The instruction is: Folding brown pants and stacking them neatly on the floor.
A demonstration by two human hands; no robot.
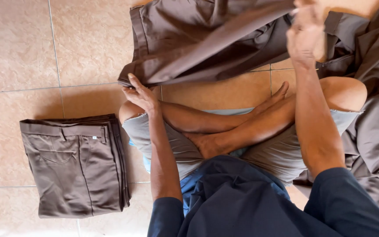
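Note:
I sit cross-legged on a tiled floor. A pair of brown trousers [198,39] lies spread in front of my knees. My left hand [139,93] pinches the near fold of the trousers at their left edge. My right hand [305,35] is raised at the upper right and grips the cloth where it bunches up. The trousers' waistband points to the upper left.
A neat stack of folded brown trousers [75,164] lies on the floor at my left. More loose brown garments [376,131] are heaped at my right. Tan floor tiles [18,48] stretch out to the upper left.

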